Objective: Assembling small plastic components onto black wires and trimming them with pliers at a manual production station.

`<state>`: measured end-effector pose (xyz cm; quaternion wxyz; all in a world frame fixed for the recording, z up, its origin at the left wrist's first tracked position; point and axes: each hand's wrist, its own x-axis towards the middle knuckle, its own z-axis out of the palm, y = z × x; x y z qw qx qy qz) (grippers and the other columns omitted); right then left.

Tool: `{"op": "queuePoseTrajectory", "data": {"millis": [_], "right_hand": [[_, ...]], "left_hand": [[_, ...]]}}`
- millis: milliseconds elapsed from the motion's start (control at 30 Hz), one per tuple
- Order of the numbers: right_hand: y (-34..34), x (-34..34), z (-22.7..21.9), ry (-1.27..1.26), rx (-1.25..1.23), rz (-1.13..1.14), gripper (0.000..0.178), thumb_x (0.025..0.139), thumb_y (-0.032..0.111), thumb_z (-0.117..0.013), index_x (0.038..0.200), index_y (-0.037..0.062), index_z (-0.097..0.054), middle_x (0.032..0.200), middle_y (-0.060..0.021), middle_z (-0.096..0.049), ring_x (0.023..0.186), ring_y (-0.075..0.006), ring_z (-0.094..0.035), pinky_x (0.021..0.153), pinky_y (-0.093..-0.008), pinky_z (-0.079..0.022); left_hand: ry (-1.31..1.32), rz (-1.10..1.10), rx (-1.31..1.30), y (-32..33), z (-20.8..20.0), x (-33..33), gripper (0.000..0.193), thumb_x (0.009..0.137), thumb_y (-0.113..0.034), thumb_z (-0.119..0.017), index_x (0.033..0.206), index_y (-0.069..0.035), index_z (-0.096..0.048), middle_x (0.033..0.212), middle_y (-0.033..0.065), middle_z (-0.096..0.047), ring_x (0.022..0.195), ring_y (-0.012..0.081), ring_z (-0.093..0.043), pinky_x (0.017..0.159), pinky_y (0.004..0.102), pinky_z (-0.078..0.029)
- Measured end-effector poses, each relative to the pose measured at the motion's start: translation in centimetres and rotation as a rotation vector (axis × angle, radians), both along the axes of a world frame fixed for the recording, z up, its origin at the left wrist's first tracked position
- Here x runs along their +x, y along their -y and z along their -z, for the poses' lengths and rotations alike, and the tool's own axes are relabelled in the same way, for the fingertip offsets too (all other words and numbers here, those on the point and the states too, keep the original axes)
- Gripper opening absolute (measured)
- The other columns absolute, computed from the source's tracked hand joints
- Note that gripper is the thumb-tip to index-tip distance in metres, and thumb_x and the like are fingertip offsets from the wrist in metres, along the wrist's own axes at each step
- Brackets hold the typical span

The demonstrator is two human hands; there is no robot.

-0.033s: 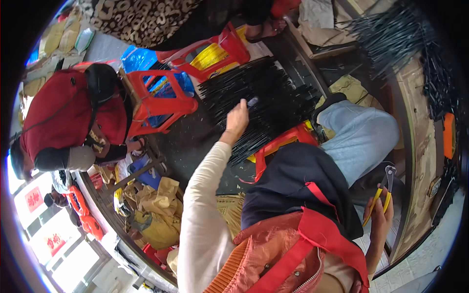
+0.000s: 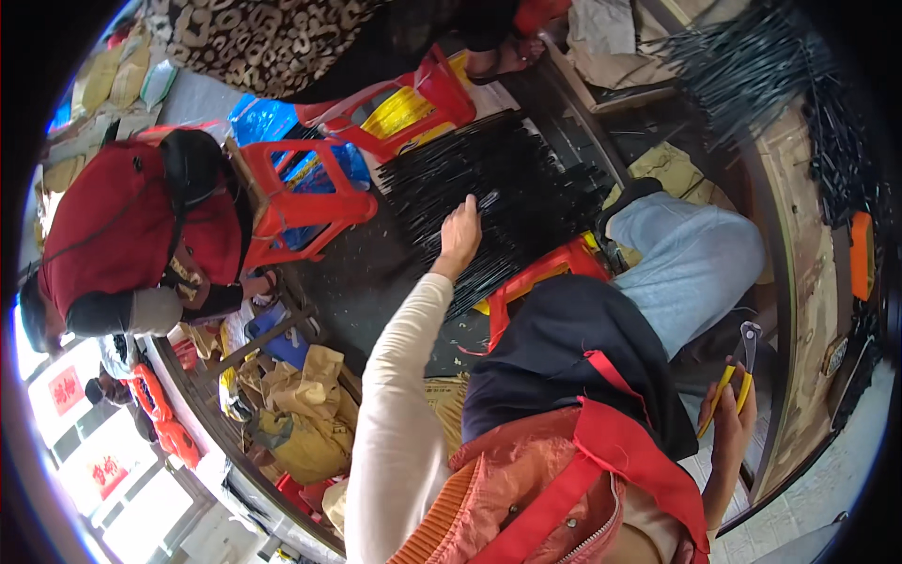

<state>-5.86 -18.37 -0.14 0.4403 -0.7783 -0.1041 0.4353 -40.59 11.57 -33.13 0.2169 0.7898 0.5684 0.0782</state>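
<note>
My left hand (image 2: pixel 460 237) reaches out over a dense bundle of thin black strips (image 2: pixel 526 179). Its fingers are pinched together, and a small pale, shiny piece (image 2: pixel 488 200) shows just beyond the fingertips. Whether the fingers grip that piece or a strip, I cannot make out. Low at the right, my right hand (image 2: pixel 725 423) is wrapped round a pair of nippers (image 2: pixel 747 355) with yellow handles and a grey metal head pointing up. The handles stand apart, and the nippers are well away from the bundle.
Red plastic stools (image 2: pixel 310 197) stand left of and behind the bundle, another (image 2: pixel 540 273) just before me. A person in dark red (image 2: pixel 122 226) bends at the left; another in patterned cloth (image 2: pixel 272 42) is at the back. More black strips (image 2: pixel 752 80) lie on the wooden bench (image 2: pixel 799 310) at right.
My left hand has shifted very slightly toward me over the strips. The right hand with the nippers has hardly moved.
</note>
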Motion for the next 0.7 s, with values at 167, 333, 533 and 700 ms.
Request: {"op": "queuePoseTrajectory", "data": {"millis": [167, 333, 533, 700], "right_hand": [[2.9, 0.5, -1.2, 0.008, -0.006, 0.146, 0.043, 0.1, 0.02, -0.052, 0.139, 0.0043, -0.04, 0.085, -0.0094, -0.058, 0.057, -0.0122, -0.054, 0.051, -0.0224, -0.043], [1.6, 1.4, 0.3, -0.038, 0.087, 0.161, 0.041, 0.099, 0.017, -0.051, 0.137, 0.0048, -0.043, 0.087, -0.0073, -0.058, 0.06, -0.0101, -0.054, 0.052, -0.0218, -0.043], [-2.3, -0.8, 1.7, -0.111, 0.047, -0.06, 0.039, 0.099, 0.018, -0.05, 0.135, 0.0037, -0.044, 0.084, -0.0069, -0.057, 0.057, -0.0097, -0.052, 0.051, -0.0211, -0.04], [-0.5, 0.6, -0.1, -0.001, 0.027, -0.146, 0.04, 0.099, 0.019, -0.05, 0.135, 0.002, -0.043, 0.084, -0.0079, -0.057, 0.058, -0.0109, -0.053, 0.051, -0.0208, -0.041]], "left_hand": [[0.105, -0.739, -0.204, 5.4, 4.7, -8.9, 0.02, 0.092, -0.017, -0.057, 0.098, 0.002, -0.055, 0.094, 0.0262, -0.063, 0.091, 0.0447, -0.06, 0.079, 0.0492, -0.047], [0.018, -1.459, 0.185, 9.8, 0.4, -27.3, 0.044, 0.094, -0.039, -0.057, 0.105, 0.002, -0.062, 0.099, 0.0247, -0.067, 0.093, 0.0345, -0.068, 0.081, 0.0414, -0.053], [0.089, -2.049, 0.392, 17.1, -6.4, -36.7, 0.041, 0.093, -0.029, -0.054, 0.122, -0.001, -0.054, 0.123, 0.0169, -0.061, 0.115, 0.0306, -0.058, 0.087, 0.0383, -0.051], [-0.193, -0.492, -0.155, 6.8, -1.9, -17.3, 0.019, 0.099, -0.023, -0.046, 0.109, -0.008, -0.048, 0.099, 0.0248, -0.064, 0.092, 0.0443, -0.062, 0.075, 0.0503, -0.048]]}}
